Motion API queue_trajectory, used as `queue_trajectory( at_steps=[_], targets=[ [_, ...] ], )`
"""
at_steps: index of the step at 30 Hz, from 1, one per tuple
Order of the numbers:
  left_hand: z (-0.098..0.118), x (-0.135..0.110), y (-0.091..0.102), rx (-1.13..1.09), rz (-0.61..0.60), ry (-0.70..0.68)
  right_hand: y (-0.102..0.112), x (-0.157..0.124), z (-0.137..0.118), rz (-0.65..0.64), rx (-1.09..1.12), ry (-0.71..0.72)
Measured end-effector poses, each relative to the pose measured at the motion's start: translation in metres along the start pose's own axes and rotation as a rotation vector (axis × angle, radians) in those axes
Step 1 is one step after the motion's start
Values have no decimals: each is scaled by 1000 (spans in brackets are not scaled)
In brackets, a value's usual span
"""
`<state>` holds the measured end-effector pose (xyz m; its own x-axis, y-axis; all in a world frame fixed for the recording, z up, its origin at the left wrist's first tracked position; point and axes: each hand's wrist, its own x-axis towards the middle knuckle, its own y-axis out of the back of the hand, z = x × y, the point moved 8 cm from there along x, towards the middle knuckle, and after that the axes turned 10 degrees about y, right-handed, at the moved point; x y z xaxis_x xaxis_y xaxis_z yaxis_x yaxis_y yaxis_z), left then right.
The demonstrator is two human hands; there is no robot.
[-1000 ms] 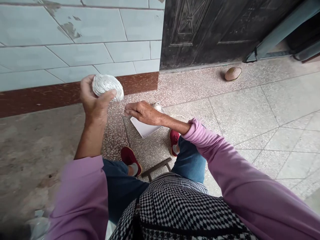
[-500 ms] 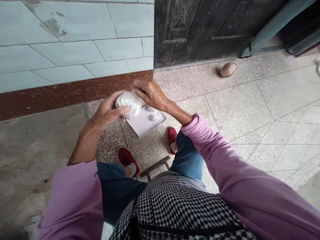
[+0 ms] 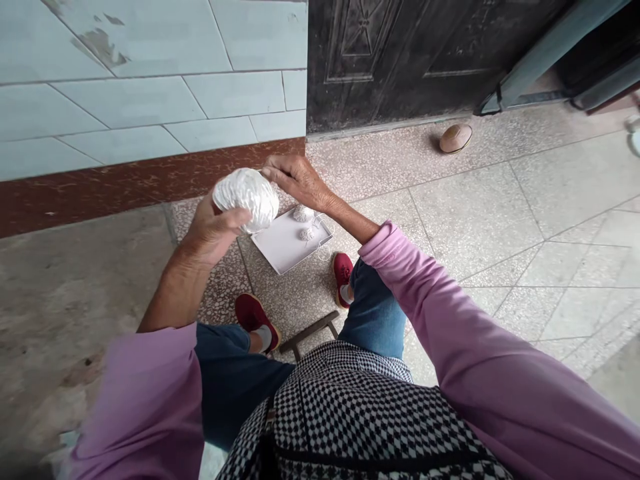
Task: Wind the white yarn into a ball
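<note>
Reaching forward from pushed-up mauve sleeves (image 3: 430, 300), wrist angled up and inward on the left. Clamped with the left hand (image 3: 203, 237) on a white ball of yarn (image 3: 247, 199), thumb laid across its lower near side. Extended from the right with the right hand (image 3: 299, 181), back uppermost, fingers pointing left and bunched at the tips; too fine to tell whether pinched on a strand.

Held aloft above the floor (image 3: 465, 200), between both hands and just beside the right fingertips. Near a shallow white tray (image 3: 280, 248) below, carrying two smaller white balls (image 3: 305, 223), with loose thread (image 3: 324, 252) trailing by its right edge.

Shifted slightly up and left since half a second ago, together with the left hand. Approached now at the upper right edge, rather than lower down as a second ago.
</note>
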<state>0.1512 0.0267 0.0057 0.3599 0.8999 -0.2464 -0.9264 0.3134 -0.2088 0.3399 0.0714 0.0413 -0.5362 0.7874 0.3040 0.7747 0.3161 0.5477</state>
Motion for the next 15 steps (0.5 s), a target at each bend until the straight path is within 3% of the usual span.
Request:
queue_trajectory(
  at_steps=[2, 7, 12, 15],
  targets=[
    [4, 3, 4, -34, 11, -25, -17, 0, 1, -66, -29, -25],
    [10, 10, 27, -117, 185, -88, -55, -9, -15, -204, -77, -79],
    [-1, 17, 56, -3, 352, -111, -68, -21, -39, -298, -128, -75],
    [-1, 20, 78, 180, 494, -216, -68, -27, -54, -359, -112, -20]
  ],
)
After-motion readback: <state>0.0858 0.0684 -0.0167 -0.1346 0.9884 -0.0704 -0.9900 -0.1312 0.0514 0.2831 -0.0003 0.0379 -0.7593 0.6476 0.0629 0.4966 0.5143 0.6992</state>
